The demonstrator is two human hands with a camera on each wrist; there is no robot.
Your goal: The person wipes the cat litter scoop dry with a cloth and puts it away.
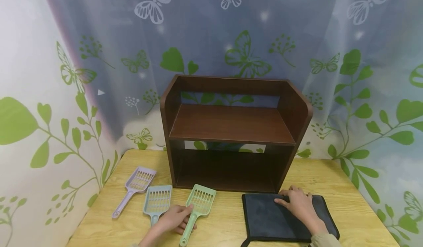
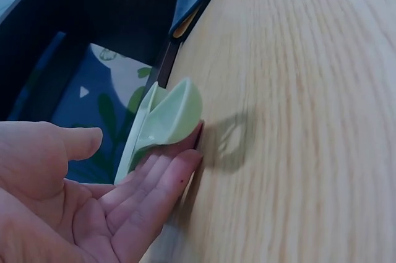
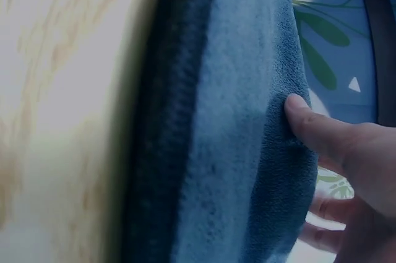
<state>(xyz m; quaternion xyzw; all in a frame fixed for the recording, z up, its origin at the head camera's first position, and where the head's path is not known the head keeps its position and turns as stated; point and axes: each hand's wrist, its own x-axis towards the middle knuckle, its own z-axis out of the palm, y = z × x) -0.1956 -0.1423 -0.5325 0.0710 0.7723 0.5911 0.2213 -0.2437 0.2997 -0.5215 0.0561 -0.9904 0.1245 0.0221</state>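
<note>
A light green slotted litter scoop (image 1: 202, 199) lies on the table with its handle toward me. My left hand (image 1: 173, 218) is at its handle, fingers reaching under it. In the left wrist view these fingers (image 2: 151, 204) are nearly straight and touch the scoop, while the thumb stands apart from it. A folded dark blue towel (image 1: 269, 217) with black edging and a loop lies at the right. My right hand (image 1: 300, 204) holds its far edge, the thumb on the upper face and the other fingers beyond the edge.
A dark brown two-tier shelf (image 1: 231, 122) stands at the back of the wooden table (image 1: 224, 225). Left of the green scoop lie a blue scoop (image 1: 158, 201) and a purple scoop (image 1: 135, 184). A leaf-and-butterfly curtain (image 1: 198, 30) hangs behind.
</note>
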